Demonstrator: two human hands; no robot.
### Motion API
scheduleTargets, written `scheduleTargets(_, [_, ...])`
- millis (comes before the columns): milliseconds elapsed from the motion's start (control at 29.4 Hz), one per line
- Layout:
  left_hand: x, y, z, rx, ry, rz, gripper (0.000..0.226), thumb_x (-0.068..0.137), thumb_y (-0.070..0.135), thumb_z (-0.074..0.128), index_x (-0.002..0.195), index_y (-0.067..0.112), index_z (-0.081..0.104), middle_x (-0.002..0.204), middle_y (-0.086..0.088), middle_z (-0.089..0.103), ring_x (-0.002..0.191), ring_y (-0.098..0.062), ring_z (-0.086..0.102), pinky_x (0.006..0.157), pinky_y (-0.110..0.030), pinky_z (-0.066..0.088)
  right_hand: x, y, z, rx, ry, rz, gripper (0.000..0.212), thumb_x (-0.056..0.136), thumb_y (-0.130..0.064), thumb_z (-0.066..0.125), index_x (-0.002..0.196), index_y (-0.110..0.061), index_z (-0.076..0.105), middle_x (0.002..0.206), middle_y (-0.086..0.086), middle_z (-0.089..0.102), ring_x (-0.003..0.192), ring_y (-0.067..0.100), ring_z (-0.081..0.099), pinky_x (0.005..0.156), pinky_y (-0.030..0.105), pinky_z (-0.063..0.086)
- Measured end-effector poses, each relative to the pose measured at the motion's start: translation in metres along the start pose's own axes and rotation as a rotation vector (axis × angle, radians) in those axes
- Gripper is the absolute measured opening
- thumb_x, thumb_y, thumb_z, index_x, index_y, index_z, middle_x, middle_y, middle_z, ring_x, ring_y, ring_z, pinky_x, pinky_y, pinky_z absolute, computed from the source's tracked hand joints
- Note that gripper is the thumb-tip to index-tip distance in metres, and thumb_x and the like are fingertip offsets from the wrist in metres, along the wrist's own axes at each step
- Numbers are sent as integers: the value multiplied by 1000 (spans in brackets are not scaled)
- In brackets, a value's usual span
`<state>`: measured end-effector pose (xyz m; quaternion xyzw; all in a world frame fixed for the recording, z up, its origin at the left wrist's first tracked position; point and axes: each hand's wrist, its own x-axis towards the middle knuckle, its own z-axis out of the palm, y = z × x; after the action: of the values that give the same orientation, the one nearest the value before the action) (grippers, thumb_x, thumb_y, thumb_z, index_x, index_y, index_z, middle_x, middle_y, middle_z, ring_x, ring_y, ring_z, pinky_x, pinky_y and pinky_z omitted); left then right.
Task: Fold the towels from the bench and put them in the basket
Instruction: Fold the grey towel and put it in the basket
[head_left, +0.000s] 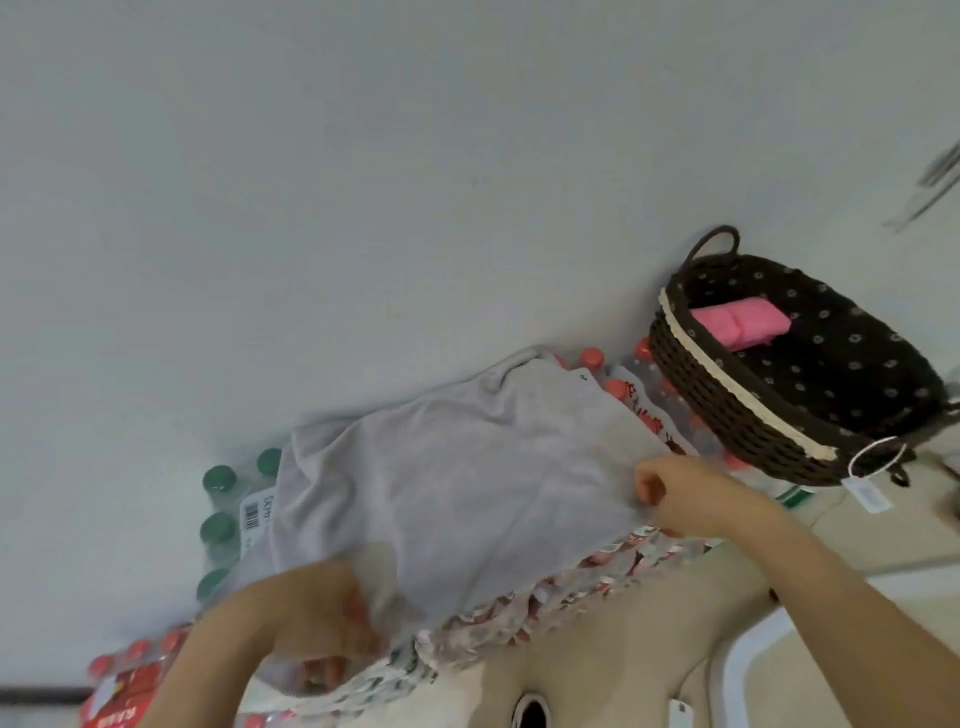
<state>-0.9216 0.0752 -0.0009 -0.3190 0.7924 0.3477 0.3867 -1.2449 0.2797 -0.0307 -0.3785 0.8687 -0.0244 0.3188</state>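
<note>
Pale, plain wall (363, 156) fills most of the head view. Below it a light grey terry towel (457, 478) lies spread, a little rumpled, over shrink-wrapped packs of red-capped bottles with red-and-white labels (639, 545). These serve as the counter, with a pack of green-capped bottles (218, 530) just beside the towel's far left edge. To the right, near the towel but not touching it, a dark brown woven oval basket with a dotted liner and cream trim (727, 415) rests on the same packs. The left hand (311, 618) grips the towel's near left corner with its fingers curled into the cloth, though blur hides exactly how they lie. The right hand (675, 493) pinches the right-hand edge between curled fingers and thumb. A folded pink towel (737, 319) already lies inside the basket, and a small white tag on a wire ring (865, 493) hangs from its near end. The step in hand looks like the first fold of the grey towel, with the pink one apparently done. The next move likely calls for lifting both held corners together and laying them evenly onto the opposite edge, keeping the cloth taut so it does not snag on the bottle caps.
</note>
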Motion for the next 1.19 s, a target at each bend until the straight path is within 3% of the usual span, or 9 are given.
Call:
scheduleTargets(68, [16, 16, -11, 8, 252, 87, 17, 83, 27, 59, 71, 22, 70, 71, 10, 72, 65, -4, 66, 68, -16, 52, -1, 1, -5, 243, 32, 1, 15, 83, -6, 54, 79, -20, 59, 80, -2, 59, 79, 19, 59, 73, 35, 52])
scheduleTargets(170, [41, 59, -32, -11, 660, 228, 13, 89, 28, 59, 83, 32, 69, 79, 18, 65, 75, -1, 58, 67, -16, 40, 15, 5, -7, 300, 372, 67, 11, 91, -17, 53, 97, -20, 61, 92, -2, 64, 90, 21, 58, 82, 37, 50])
scheduleTargets(306, [75, 123, -47, -85, 823, 384, 17, 90, 24, 58, 99, 27, 72, 95, 10, 71, 84, -9, 62, 77, -22, 44, 35, 7, 1, 204, 337, 98, 31, 90, -31, 56, 118, -19, 57, 99, 3, 66, 95, 26, 61, 83, 39, 51])
scheduleTargets(476, [124, 190, -76, -149, 925, 432, 20, 90, 23, 56, 103, 24, 71, 105, 8, 70, 92, -12, 64, 78, -18, 41, 54, 7, -6, 285, 330, 68, 7, 84, -22, 64, 90, -22, 60, 89, -3, 61, 87, 21, 58, 67, 27, 42])
scheduleTargets(578, [155, 219, -82, -31, 921, 412, 22, 90, 28, 55, 106, 21, 67, 103, -3, 69, 96, -23, 64, 78, -31, 46, 52, 3, -1, 233, 419, -40, 19, 76, -19, 65, 69, -26, 49, 84, 0, 52, 83, 22, 54, 66, 32, 44])
scheduleTargets(748, [182, 234, -81, 273, 822, 63, 45, 88, 36, 51, 123, 7, 46, 114, -15, 63, 108, -31, 59, 82, -36, 46, 45, -9, -1, 312, 293, -343, 32, 79, -12, 55, 69, -29, 29, 73, -9, 42, 69, 17, 45, 61, 37, 43])
scheduleTargets(918, [176, 234, -88, 257, 842, -17, 32, 83, 24, 56, 113, 14, 54, 108, -9, 64, 101, -28, 63, 70, -31, 43, 46, 2, -10, 453, 237, -402, 28, 86, -16, 54, 79, -30, 31, 68, -4, 47, 61, 18, 48, 54, 40, 41])
scheduleTargets(1088, [160, 236, -108, -374, 877, 197, 12, 73, 23, 63, 82, 19, 69, 68, 2, 71, 71, -16, 69, 65, -29, 53, 30, 16, -28, 254, 428, -393, 46, 90, -8, 49, 118, -41, 34, 100, -2, 63, 80, 28, 63, 65, 41, 50])
scheduleTargets(1190, [158, 246, -110, -760, 802, 417, 7, 89, 8, 57, 90, 10, 63, 57, 12, 64, 55, 0, 58, 57, -18, 44, 26, 23, -22, 125, 609, -305, 62, 80, -3, 64, 125, -35, 35, 95, 1, 66, 61, 28, 64, 46, 37, 47])
